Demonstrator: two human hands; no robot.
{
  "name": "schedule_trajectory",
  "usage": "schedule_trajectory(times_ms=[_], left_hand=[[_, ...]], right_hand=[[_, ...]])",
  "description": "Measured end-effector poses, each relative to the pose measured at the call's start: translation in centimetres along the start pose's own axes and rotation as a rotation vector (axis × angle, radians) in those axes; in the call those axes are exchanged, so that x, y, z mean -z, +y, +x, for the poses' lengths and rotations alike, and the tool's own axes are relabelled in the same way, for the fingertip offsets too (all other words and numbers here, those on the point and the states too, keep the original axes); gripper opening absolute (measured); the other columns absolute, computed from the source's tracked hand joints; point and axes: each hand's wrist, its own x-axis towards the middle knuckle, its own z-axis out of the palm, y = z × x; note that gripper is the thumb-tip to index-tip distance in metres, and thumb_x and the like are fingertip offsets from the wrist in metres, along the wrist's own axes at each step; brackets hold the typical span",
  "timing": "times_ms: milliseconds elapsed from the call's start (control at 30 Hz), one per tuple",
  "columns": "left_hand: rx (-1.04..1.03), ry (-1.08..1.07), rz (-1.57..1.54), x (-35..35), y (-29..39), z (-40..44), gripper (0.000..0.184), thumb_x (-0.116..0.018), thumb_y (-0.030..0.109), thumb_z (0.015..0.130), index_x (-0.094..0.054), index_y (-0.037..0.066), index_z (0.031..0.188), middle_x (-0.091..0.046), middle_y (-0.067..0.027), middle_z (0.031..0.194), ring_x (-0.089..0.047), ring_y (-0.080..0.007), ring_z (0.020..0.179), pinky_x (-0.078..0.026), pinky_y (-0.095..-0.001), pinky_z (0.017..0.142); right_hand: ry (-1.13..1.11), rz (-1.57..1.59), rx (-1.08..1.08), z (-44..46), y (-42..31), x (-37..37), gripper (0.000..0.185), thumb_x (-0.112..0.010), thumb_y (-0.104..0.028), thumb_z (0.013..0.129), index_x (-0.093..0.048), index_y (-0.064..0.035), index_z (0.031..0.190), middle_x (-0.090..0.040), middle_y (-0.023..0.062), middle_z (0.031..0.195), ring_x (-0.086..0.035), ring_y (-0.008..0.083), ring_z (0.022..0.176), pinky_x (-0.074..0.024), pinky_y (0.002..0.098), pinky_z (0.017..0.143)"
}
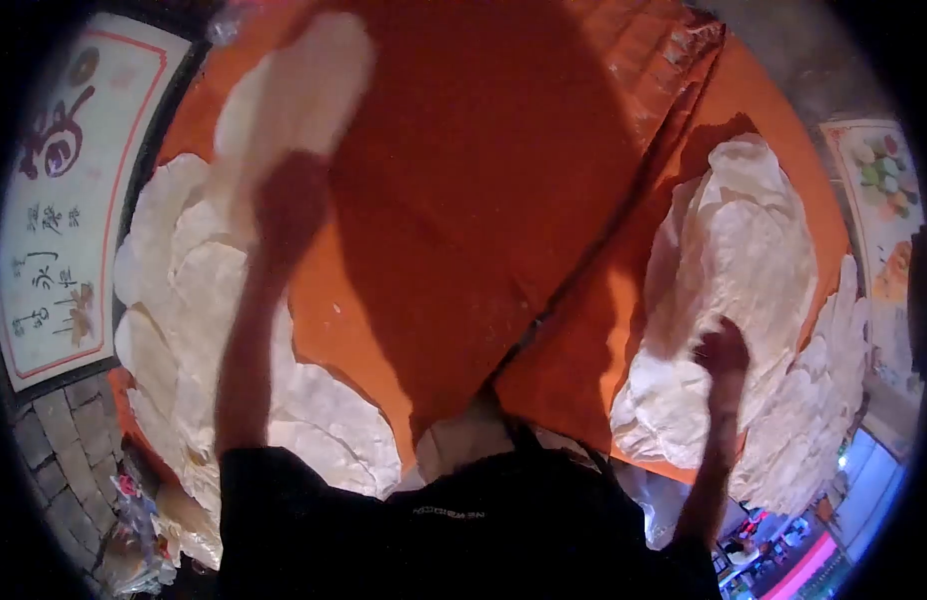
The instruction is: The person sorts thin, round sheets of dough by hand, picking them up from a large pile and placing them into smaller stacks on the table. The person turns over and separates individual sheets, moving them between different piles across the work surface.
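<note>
Blurred by motion, my left hand (292, 195) is at the lower end of a long, pale, flat sheet (319, 85) at the upper left; its fingers cannot be made out. Below and beside it lie several overlapping pale sheets (184, 300). On the right, my right hand (722, 348) rests on a pile of similar pale sheets (749, 250). Its fingers are partly spread and nothing shows in them.
An orange cloth (464, 200) lies under the piles, with a dark strap (594, 250) running diagonally across it. More pale sheets (804, 420) are at the far right. A framed sign (79, 200) stands left; plastic bags (134, 540) are at lower left.
</note>
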Motion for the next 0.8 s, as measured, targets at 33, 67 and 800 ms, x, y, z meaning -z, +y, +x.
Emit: schedule_trajectory(times_ms=[33, 67, 800], left_hand=[[-0.048, -0.001, -0.032, 0.0, 3.1, -1.4, 0.016, -0.060, 0.018, 0.082, -0.063, 0.007, 0.093, -0.064, -0.0119, 0.089, -0.062, -0.0309, 0.083, -0.051, -0.0412, 0.070], [-0.093, -0.035, -0.085, 0.4, 7.1, -3.1, 0.017, -0.060, 0.019, 0.081, -0.063, 0.007, 0.094, -0.064, -0.0121, 0.089, -0.062, -0.0309, 0.084, -0.051, -0.0413, 0.069], [0.738, -0.220, 0.282, 6.8, 3.8, -23.4, 0.028, -0.068, 0.028, 0.079, -0.061, 0.004, 0.093, -0.060, -0.0163, 0.104, -0.057, -0.0367, 0.100, -0.050, -0.0432, 0.082]], right_hand=[[-0.163, -0.055, 0.010, -0.2, -0.2, -4.7, 0.041, -0.057, -0.027, 0.094, -0.051, -0.0047, 0.129, -0.062, 0.0048, 0.091, -0.062, 0.0140, 0.074, -0.0547, 0.0276, 0.062], [-0.285, 0.093, -0.084, -1.1, -0.6, -8.6, 0.040, -0.055, -0.029, 0.096, -0.052, -0.0051, 0.128, -0.062, 0.0045, 0.091, -0.063, 0.0146, 0.074, -0.0547, 0.0281, 0.062], [0.436, -1.034, 0.885, 4.5, -5.4, 15.4, 0.034, -0.062, -0.012, 0.090, -0.059, 0.0020, 0.121, -0.060, 0.0142, 0.123, -0.058, 0.0248, 0.111, -0.0462, 0.0344, 0.096]])
